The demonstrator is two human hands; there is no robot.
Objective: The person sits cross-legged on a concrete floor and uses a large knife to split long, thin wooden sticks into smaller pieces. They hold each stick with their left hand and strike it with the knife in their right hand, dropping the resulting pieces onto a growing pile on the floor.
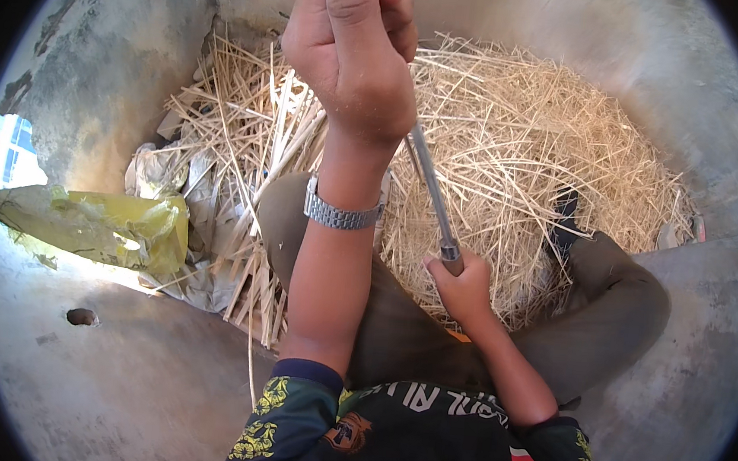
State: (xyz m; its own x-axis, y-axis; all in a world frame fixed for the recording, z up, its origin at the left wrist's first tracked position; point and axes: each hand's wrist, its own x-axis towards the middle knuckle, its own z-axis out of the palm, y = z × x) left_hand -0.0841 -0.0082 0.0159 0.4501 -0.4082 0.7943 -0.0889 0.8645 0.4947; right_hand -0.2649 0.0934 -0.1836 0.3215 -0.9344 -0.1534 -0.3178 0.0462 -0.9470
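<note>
My left hand is raised high at the top middle, its fingers closed, with the thumb pressed against the bent fingers. Whatever they pinch, if anything, is cut off or hidden. A metal-band watch circles that wrist. Lower and to the right, my right hand is wrapped round the handle of a long, narrow knife. Its blade slants up and leftward, and the tip end passes behind my left wrist. Beneath both hands lies a heap of pale, straw-coloured strips and shavings, possibly split bamboo.
My bent legs in dark trousers frame the heap. A curved concrete wall surrounds it. To the left are a torn yellow plastic sheet, crumpled pale plastic and a gap showing daylight. A small hole pierces the concrete.
</note>
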